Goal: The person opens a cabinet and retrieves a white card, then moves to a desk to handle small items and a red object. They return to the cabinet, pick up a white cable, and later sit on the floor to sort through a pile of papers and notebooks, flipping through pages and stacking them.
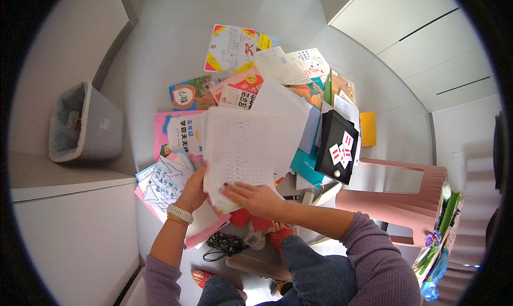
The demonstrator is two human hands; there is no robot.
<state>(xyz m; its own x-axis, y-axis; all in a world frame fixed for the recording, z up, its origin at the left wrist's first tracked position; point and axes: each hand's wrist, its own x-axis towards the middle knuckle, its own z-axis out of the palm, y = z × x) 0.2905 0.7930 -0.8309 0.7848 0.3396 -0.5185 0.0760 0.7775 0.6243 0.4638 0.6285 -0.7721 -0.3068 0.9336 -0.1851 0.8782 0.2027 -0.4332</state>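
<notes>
A thick stack of printed paper sheets (244, 145) with table grids is held up before me over a pile of books and papers. My left hand (195, 190) grips its lower left edge and wears a white-strapped wristwatch (180, 214). My right hand (254, 200) lies across the lower part of the top sheet, its fingers stretched out and slightly blurred. Its thumb is hidden, so its grip does not show. Under the left wrist lies a drawing with blue writing (164, 184). A workbook (186, 135) in a pink folder (161, 123) is left of the stack.
A black box (334, 141) with red-marked white cards sits right of the stack. Beyond are a certificate (230, 47) and several books. A lined waste bin (102, 125) stands left, a pink plastic stool (392, 198) right. White cabinets (425, 45) border the floor. A patterned pouch (224, 242) lies near my feet.
</notes>
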